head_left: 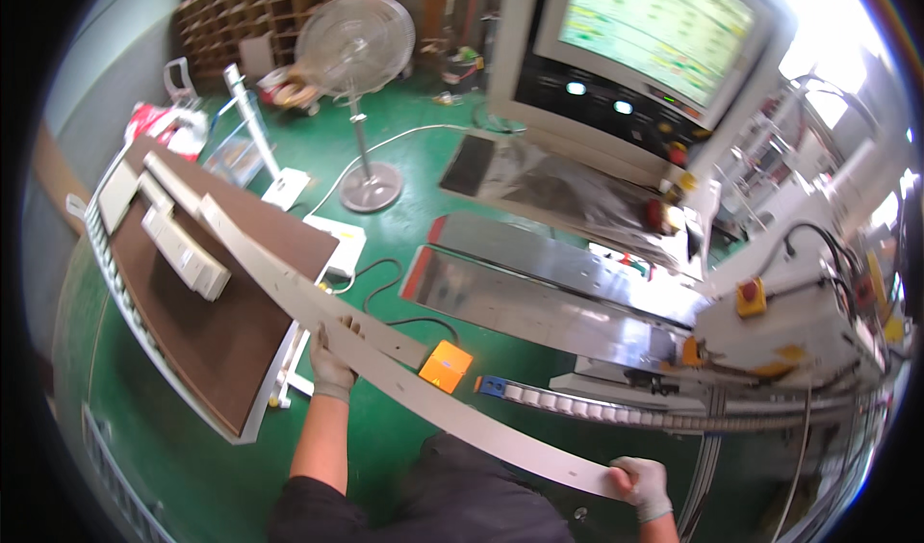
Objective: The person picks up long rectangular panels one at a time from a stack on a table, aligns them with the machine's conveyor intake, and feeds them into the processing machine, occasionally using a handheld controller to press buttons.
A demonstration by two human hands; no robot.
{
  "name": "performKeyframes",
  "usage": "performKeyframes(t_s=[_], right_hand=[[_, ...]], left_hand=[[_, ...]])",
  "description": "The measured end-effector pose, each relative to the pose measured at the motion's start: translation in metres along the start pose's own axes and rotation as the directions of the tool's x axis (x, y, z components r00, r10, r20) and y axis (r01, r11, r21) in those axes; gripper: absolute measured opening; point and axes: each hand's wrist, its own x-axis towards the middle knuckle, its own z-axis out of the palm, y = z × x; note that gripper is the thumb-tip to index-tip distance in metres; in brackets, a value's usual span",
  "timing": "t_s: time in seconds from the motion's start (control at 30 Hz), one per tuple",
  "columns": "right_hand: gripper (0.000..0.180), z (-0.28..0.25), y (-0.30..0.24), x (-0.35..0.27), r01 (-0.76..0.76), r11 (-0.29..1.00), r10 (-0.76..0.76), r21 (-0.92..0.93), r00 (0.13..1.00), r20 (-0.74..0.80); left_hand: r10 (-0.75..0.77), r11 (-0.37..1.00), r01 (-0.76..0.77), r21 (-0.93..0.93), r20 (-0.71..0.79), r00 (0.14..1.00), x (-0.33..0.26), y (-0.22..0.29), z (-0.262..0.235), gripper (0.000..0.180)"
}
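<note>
The machine (626, 71) fills the upper right of the frame, its screen lit, with a metal bed (539, 288) reaching toward the middle. At the left stands my brown-topped table (250, 370), where several short pale boards (178, 249) and a small pale panel (117, 194) lie. The long pale board (423, 403) runs from over that table down to the lower right; part of a second pale board (395, 339) shows beyond it, near the middle.

My gloved left hand (335, 355) is curled at the long board's edge near mid-length; I can't tell whether it also grips the second one. My gloved right hand (638, 482) is closed round the lower-right end, fingers bent tight.

I'd judge I'm partway through handling this piece: it is in my grip, but not laid on the metal bed, and the shorter boards are left on the table.

Of the containers, the pigeonhole rack (236, 18) at the upper left is biggest; what its slots hold is too small to tell. Below it, a clear plastic crate (236, 158) has contents I can't make out, and the red-and-white bag (173, 129) beside it hides whatever is inside.
</note>
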Motion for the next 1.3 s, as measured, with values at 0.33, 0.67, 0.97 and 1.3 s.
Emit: performKeyframes(t_s=[0.33, 0.67, 0.97, 1.3], right_hand=[[0.074, -0.012, 0.030, -0.355, -0.624, 0.781, 0.555, 0.009, 0.688, -0.468], [0.066, 0.121, -0.041, -0.535, -0.845, 0.527, 0.802, 0.097, 0.456, -0.386], [0.072, 0.164, -0.081, -0.584, -0.955, 0.201, 0.978, 0.218, 0.185, -0.092], [0.057, 0.146, -0.072, -0.476, -0.928, 0.162, 0.977, 0.335, 0.103, -0.187]], left_hand=[[-0.440, 0.879, 0.358, 0.314, 0.251, 0.862, -0.129, -0.144, 0.021, 0.037], [-0.888, 0.460, 0.749, 0.477, 0.227, 0.401, -0.309, -0.265, -0.002, 0.044], [-0.929, 0.207, 0.500, 0.841, 0.009, 0.369, -0.328, -0.334, 0.028, 0.040], [-0.959, -0.118, 0.110, 0.987, -0.142, 0.244, -0.255, -0.364, 0.045, 0.066]])
